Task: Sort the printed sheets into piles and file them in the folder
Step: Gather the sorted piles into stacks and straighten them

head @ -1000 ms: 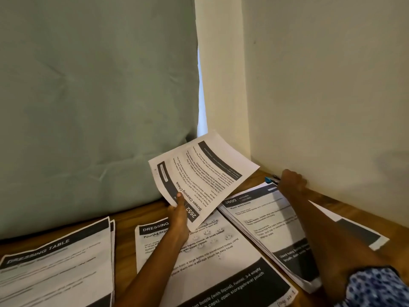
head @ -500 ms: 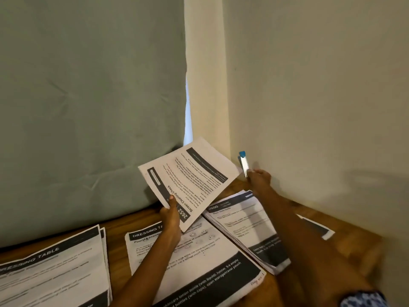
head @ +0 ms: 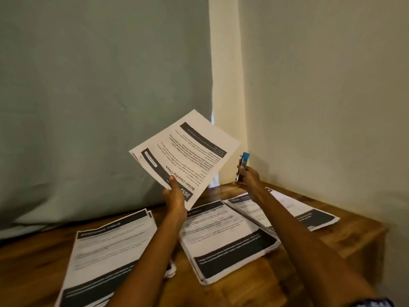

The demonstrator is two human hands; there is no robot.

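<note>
1. Left hand (head: 174, 196) is raised above the brown wooden counter (head: 345, 238). Its grip is closed on the near corner of a few white printed sheets with dark header bands (head: 188, 151), thumb on top over the header, fingers hidden underneath.
2. The held sheets are tilted up and away and turned partly upside down to the camera. "Screen Cleaning Check" and "2652" are readable near the thumb. More than one edge shows at the left corner; exact count cannot be told.
3. Right hand (head: 249, 177) is raised near the wall corner, just right of the held sheets and not touching them. Its grip is closed around a small silver-and-blue stapler-like tool (head: 242, 165), blue end pointing up; exact type unclear.
4. On the counter lie three spreads of paper: a white pile headed with a dark band at the left (head: 106, 251), blurred, under the left forearm.
5. A white pile with a black footer block in the middle (head: 225, 238), just below the held sheets.
6. A thicker white stack at the right (head: 252, 209), partly hidden by the right forearm, overlapping a white sheet with a dark band (head: 309, 216) farther right, toward the counter edge.
7. Behind: pale green fabric backdrop (head: 99, 96) on the left, cream wall (head: 321, 85) on the right.
</note>
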